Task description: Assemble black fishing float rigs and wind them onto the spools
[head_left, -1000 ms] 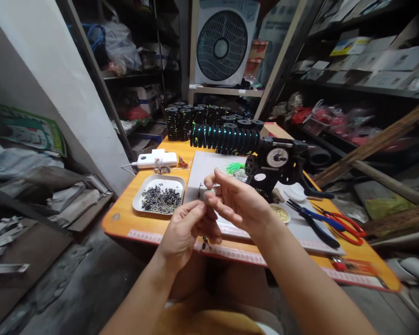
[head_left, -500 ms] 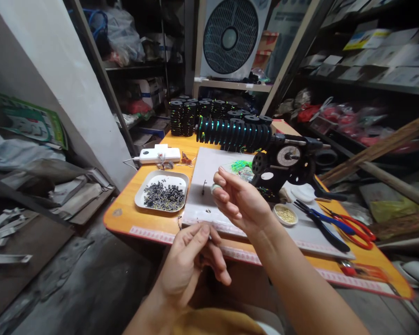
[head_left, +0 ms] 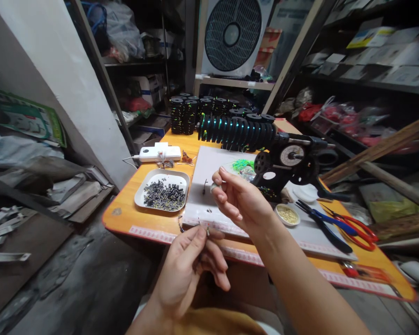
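Note:
My left hand is low, in front of the orange table's near edge, with thumb and forefinger pinched on a tiny dark piece I cannot make out. My right hand is raised over the white mat, fingers curled, pinching something small and pale near a fingertip. A fine line between the two hands is too thin to confirm. A white tray of several small dark pieces lies left of the mat. A black winding machine stands just beyond my right hand.
Rows of black spools with green line stand at the table's back. A white power strip lies behind the tray. A small dish of yellow beads, blue pliers and red scissors lie right. Cluttered shelves surround the table.
My left hand has dropped from beside the right hand to below the table's edge, pulling the two hands apart. My right hand stays raised over the mat.

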Demonstrator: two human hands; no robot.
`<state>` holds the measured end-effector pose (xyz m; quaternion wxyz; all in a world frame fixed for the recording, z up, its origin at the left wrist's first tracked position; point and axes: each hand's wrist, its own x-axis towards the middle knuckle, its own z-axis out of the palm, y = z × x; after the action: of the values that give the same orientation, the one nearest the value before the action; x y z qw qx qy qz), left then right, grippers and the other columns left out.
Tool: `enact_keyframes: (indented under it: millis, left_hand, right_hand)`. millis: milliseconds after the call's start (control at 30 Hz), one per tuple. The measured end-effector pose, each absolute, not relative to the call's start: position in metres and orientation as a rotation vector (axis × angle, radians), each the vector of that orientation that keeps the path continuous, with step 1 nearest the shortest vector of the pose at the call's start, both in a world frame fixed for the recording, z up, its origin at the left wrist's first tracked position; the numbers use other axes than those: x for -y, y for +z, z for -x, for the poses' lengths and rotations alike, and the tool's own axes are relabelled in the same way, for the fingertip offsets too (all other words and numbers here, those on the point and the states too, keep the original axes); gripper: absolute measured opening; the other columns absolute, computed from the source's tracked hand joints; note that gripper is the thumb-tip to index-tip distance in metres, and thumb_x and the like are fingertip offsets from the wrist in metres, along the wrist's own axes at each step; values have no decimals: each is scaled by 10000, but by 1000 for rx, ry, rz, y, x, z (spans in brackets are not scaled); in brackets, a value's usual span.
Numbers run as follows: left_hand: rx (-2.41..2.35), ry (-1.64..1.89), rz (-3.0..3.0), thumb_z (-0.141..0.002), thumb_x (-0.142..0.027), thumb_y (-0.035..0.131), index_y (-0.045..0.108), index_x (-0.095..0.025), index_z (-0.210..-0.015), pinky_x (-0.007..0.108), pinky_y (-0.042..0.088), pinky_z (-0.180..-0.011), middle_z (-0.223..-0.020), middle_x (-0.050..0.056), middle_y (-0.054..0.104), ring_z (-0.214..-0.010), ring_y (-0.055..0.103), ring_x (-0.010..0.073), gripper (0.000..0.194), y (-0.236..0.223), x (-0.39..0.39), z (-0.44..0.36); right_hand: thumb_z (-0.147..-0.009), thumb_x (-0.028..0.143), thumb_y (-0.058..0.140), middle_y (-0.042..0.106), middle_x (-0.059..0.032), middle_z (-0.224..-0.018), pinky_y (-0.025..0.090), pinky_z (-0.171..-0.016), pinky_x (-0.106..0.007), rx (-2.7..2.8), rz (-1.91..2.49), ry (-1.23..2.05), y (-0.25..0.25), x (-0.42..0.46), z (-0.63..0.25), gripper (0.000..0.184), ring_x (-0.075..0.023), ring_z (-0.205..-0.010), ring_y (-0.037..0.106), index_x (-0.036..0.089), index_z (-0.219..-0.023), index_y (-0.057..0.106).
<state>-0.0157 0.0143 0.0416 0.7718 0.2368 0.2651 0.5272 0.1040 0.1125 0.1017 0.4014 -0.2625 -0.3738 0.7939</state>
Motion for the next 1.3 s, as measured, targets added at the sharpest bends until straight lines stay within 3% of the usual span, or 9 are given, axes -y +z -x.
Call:
enact_keyframes:
  millis: [367,500,600,700,833,933,1033,1133,1300]
  left_hand:
    - [-653,1136,-504,-894,-362,566,613,-127,-767,191,477,-456,-559,29,685,-450,660,142,272,38,-4,20]
    - [-686,1136,-491,-886,-364,580,626,-123,-781,196,481,-473,-580,40,695,-465,664,145,266,36,-6,19]
    - [-680,1163,-490,-896,-312,570,668,-129,-889,236,535,-563,-900,120,761,-595,716,175,209,31,-9,17]
    - [-641,1154,-500,-908,-277,543,689,-166,-1071,303,571,-694,-1266,160,642,-796,739,241,246,23,-10,16]
    - [-628,1157,-486,-900,-274,554,679,-281,-1175,342,571,-783,-1419,108,523,-941,715,287,302,12,-9,20]
    - [-638,1174,-511,-862,-284,613,660,-381,-1184,327,569,-802,-1492,40,436,-994,698,290,339,8,-4,29]
    - [-703,1181,-553,-842,-308,637,630,-424,-1208,351,569,-822,-1530,9,366,-1013,689,295,384,7,5,40]
    - [-875,1190,-620,-835,-333,642,612,-428,-1229,363,583,-769,-1543,10,341,-920,716,278,407,8,19,48]
    - [-1183,1248,-878,-860,-340,614,605,-341,-1196,238,480,-481,-1292,70,634,-488,620,107,337,18,20,47]
  right_hand:
    - [-879,326,540,577,34,-515,184,-274,-100,990,662,1987,97,-112,-104,211,-12,-280,361,177,-734,505]
    - [-883,351,546,579,37,-509,173,-293,-127,1189,732,1864,99,-113,-112,214,-32,-305,348,175,-999,585]
    - [-881,360,572,512,75,-481,168,-330,-138,1306,825,1567,101,-117,-120,411,-57,-364,363,212,-1257,494]
    - [-909,378,526,507,78,-505,206,-366,-163,1442,929,1266,101,-126,-122,403,-61,-381,332,240,-1284,476]
    - [-943,356,439,556,52,-535,296,-437,-206,1676,1088,922,98,-147,-110,402,-89,-424,391,192,-1310,462]
    - [-933,310,442,585,34,-525,349,-506,-238,1812,1152,802,97,-160,-102,354,-109,-454,448,132,-1227,528]
    - [-919,287,468,579,19,-514,357,-543,-248,1848,1146,764,99,-160,-101,216,-108,-473,473,149,-899,634]
    - [-934,319,459,571,18,-523,347,-532,-237,1874,1128,750,102,-148,-109,292,-95,-476,464,172,-720,593]
    - [-948,408,445,563,34,-528,254,-406,-181,1758,995,1194,110,-121,-125,334,-46,-392,337,173,-761,591]
